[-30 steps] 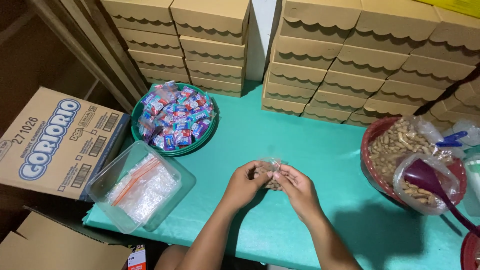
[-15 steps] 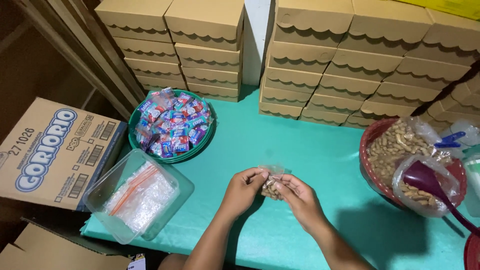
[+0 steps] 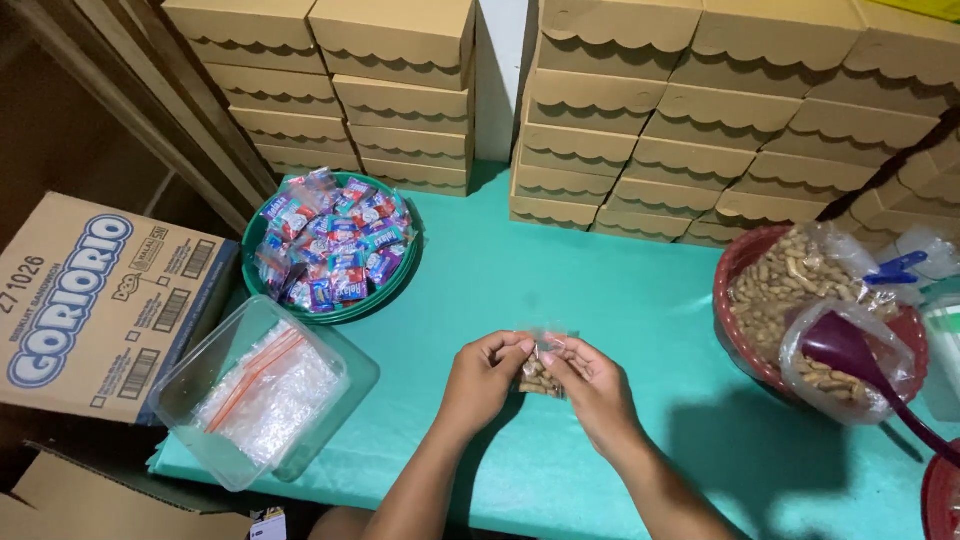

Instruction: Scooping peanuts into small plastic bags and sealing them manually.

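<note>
Stacked tan boxes (image 3: 640, 130) line the back edge of the green counter (image 3: 560, 270). A red basin of peanuts (image 3: 790, 290) with a purple scoop (image 3: 850, 350) sits at the right edge, a green bowl of wrapped sweets (image 3: 335, 250) near the back left, and a clear tub of empty bags (image 3: 260, 390) at the front left corner. Near the front edge, the left hand (image 3: 485, 375) and right hand (image 3: 595, 385) both grip the mouth of a small bag (image 3: 542, 372) already holding peanuts; sealing it looks underway, not finished

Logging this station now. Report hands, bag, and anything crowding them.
Left hand and right hand both pinch the peanut bag by its top, above the table. Peanut basin off right, candy bowl off left; neither crowds them.
</note>
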